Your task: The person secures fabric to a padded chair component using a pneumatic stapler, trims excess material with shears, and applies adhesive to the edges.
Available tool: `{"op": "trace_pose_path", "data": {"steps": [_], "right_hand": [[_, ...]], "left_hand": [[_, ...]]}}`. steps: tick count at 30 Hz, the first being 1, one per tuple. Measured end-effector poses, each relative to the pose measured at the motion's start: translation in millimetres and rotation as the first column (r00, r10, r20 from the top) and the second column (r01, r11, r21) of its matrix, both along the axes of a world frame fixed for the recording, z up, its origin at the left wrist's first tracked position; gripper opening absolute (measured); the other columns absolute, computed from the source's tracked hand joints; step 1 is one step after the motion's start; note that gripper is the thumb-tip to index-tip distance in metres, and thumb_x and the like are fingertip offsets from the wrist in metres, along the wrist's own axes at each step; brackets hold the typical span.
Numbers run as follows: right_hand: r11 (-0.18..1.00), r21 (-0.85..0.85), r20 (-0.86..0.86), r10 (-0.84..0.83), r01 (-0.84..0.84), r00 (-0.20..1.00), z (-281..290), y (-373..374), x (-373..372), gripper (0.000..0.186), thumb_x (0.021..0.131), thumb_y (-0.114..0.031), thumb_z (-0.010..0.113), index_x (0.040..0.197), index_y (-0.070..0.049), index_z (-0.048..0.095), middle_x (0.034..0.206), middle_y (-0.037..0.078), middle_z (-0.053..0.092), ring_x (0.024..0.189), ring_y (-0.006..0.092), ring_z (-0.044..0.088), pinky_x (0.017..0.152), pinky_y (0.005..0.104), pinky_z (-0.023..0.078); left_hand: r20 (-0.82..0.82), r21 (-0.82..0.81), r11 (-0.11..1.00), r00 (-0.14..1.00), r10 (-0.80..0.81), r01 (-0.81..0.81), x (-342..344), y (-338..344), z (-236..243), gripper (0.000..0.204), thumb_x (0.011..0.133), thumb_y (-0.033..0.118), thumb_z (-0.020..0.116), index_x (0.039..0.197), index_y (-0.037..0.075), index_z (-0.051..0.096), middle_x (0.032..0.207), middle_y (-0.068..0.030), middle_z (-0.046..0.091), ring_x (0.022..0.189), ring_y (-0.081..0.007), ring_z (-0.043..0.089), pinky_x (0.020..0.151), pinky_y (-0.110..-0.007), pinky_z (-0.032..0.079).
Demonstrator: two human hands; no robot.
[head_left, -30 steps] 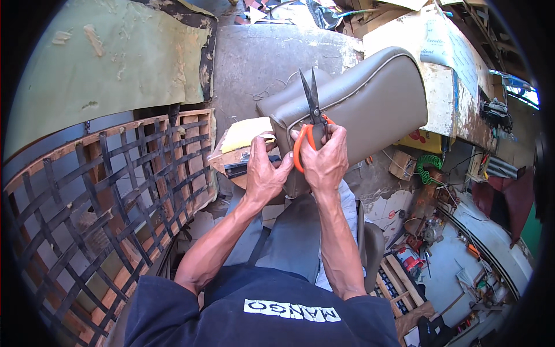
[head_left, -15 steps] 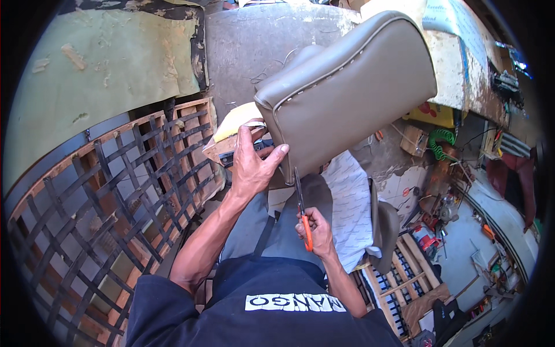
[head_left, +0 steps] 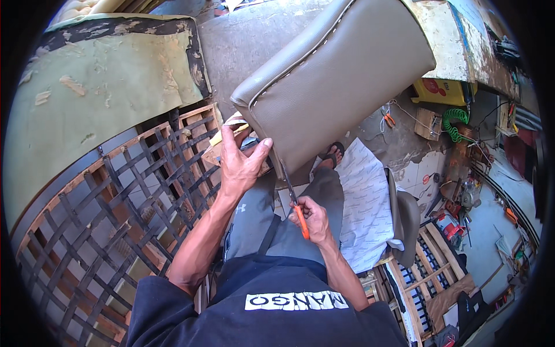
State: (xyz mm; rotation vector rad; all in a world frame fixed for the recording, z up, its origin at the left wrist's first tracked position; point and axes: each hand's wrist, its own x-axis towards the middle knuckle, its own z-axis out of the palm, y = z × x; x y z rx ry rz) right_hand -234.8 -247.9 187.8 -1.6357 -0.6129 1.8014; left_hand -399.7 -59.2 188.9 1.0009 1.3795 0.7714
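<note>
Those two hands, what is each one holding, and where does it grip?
The left hand grips the grey-brown upholstered cushion at its lower corner. The right hand holds scissors by their orange handles, blades pointing up toward the cushion.

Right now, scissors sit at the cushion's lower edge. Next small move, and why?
Probably slide the scissors a little further up under the lower edge of the grey cushion. The right hand grips the orange handles with the blades pointing up at that edge, and the left hand braces the cushion's lower corner. Whether the blades are open is unclear.
</note>
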Motion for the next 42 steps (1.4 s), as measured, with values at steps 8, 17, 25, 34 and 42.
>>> {"op": "trace_pose_path", "data": {"steps": [8, 17, 25, 34, 42], "right_hand": [[0.992, -0.100, -0.088, -0.085, 0.076, 0.993, -4, 1, 0, 0.027, 0.087, -0.005, 0.080, 0.108, 0.000, 0.065, 0.081, 0.001, 0.065, 0.061, 0.0043, 0.057, 0.052, 0.0208, 0.046], [0.994, -0.108, -0.063, -0.041, 0.034, 0.997, -1, 14, 3, 0.024, 0.090, -0.012, 0.080, 0.106, -0.001, 0.065, 0.078, 0.001, 0.063, 0.057, 0.0057, 0.057, 0.049, 0.0213, 0.045], [0.982, -0.175, -0.155, -0.105, 0.077, 0.982, 8, 26, 8, 0.026, 0.090, -0.014, 0.082, 0.108, -0.002, 0.068, 0.078, -0.002, 0.065, 0.059, 0.0027, 0.055, 0.050, 0.0202, 0.044], [0.990, -0.142, -0.163, -0.037, 0.014, 0.986, 11, 46, 15, 0.030, 0.093, -0.023, 0.080, 0.108, -0.002, 0.065, 0.076, 0.000, 0.061, 0.057, 0.0068, 0.058, 0.052, 0.0217, 0.048], [0.987, -0.148, -0.125, 0.039, -0.057, 0.991, 17, 68, 22, 0.028, 0.093, -0.022, 0.080, 0.107, -0.002, 0.065, 0.077, -0.001, 0.062, 0.056, 0.0060, 0.057, 0.051, 0.0215, 0.047]], "left_hand": [[-0.034, 0.025, 0.999, 0.999, -0.023, 0.023, -4, -2, -1, 0.060, 0.091, 0.011, 0.078, 0.134, -0.001, 0.039, 0.135, -0.0201, 0.051, 0.129, -0.0289, 0.056, 0.097, -0.040, 0.062], [-0.017, -0.040, 0.999, 1.000, 0.002, -0.003, -4, -4, -1, 0.065, 0.091, 0.017, 0.081, 0.139, 0.003, 0.038, 0.136, -0.0148, 0.050, 0.132, -0.0299, 0.055, 0.105, -0.041, 0.051], [0.004, -0.005, 1.000, 1.000, 0.013, -0.013, -4, -7, -5, 0.059, 0.091, 0.012, 0.080, 0.133, -0.002, 0.041, 0.136, -0.0209, 0.051, 0.133, -0.0318, 0.055, 0.098, -0.042, 0.062], [-0.084, -0.086, 0.996, 0.996, 0.000, -0.008, -6, -9, 3, 0.056, 0.094, 0.020, 0.077, 0.133, -0.003, 0.043, 0.128, -0.0248, 0.060, 0.118, -0.0326, 0.067, 0.089, -0.038, 0.061], [-0.382, -0.188, 0.981, 0.923, -0.035, -0.040, -16, -25, 6, 0.043, 0.098, 0.026, 0.070, 0.124, -0.005, 0.056, 0.122, -0.0237, 0.065, 0.107, -0.0322, 0.071, 0.088, -0.044, 0.056]]}}
